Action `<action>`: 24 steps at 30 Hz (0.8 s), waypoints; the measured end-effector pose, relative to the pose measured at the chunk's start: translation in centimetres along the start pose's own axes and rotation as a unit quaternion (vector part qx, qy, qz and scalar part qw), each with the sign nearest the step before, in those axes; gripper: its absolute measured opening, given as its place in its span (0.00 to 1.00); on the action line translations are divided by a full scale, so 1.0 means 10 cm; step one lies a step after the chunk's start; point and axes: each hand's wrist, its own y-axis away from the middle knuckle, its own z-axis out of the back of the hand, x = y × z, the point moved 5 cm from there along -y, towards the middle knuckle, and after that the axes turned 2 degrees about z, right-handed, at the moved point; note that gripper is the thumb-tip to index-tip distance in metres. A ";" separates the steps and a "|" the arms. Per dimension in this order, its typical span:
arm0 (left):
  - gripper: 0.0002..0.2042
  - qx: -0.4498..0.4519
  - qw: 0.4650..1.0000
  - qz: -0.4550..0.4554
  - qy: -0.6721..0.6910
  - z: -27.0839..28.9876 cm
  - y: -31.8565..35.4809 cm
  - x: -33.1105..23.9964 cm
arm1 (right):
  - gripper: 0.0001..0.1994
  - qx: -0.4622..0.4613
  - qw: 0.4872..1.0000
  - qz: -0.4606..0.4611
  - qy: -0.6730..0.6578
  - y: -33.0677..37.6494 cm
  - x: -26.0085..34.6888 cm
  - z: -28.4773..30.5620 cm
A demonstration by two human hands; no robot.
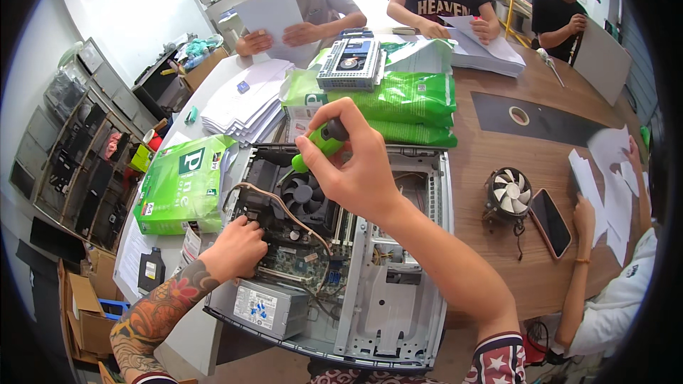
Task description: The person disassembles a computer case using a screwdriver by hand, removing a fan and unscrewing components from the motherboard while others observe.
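An opened desktop computer case (388,306) lies in front of me, its motherboard (299,262) exposed. My right hand (359,171) is closed round the green and black handle of a screwdriver (327,139), raised over the case; its shaft is hidden. Below it, a black cooling fan (302,194) sits inside the case. My left hand (238,245) reaches in at the left side of the motherboard, fingers curled down and pressed together. What those fingers grip, if anything, is hidden. A silver power supply (269,311) fills the case's near left corner.
Green paper packs (178,188) and a metal drive cage (350,64) surround the case. Right of it are a loose fan with heatsink (509,192), a phone (550,222) and a tape roll (519,115). Several people handle paper and panels; another screwdriver (550,64) lies far right.
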 end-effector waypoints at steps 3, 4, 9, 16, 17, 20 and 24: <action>0.10 -0.019 1.000 -0.013 -0.013 0.01 -0.01 0.01 | 0.11 -0.011 1.000 0.009 0.002 -0.01 -0.03 0.01; 0.10 -0.024 0.999 -0.021 -0.016 -0.01 -0.05 0.00 | 0.11 -0.021 1.000 0.018 -0.007 -0.02 -0.05 0.05; 0.06 0.001 0.999 -0.025 -0.034 -0.01 -0.15 -0.04 | 0.11 -0.034 0.994 0.068 0.072 -0.02 0.02 0.15; 0.13 0.008 0.997 -0.038 -0.060 -0.17 -0.07 0.00 | 0.12 -0.026 0.996 0.081 0.027 0.00 0.01 0.10; 0.13 0.004 0.997 -0.044 -0.063 -0.15 -0.09 0.00 | 0.13 -0.030 0.996 0.082 0.029 0.01 0.01 0.12; 0.10 -0.029 0.997 -0.055 -0.040 -0.10 -0.10 0.01 | 0.13 -0.036 0.995 0.089 0.035 0.01 0.00 0.12; 0.10 -0.050 0.998 -0.038 -0.019 -0.16 -0.08 0.03 | 0.13 -0.029 0.996 0.080 0.033 0.01 0.00 0.11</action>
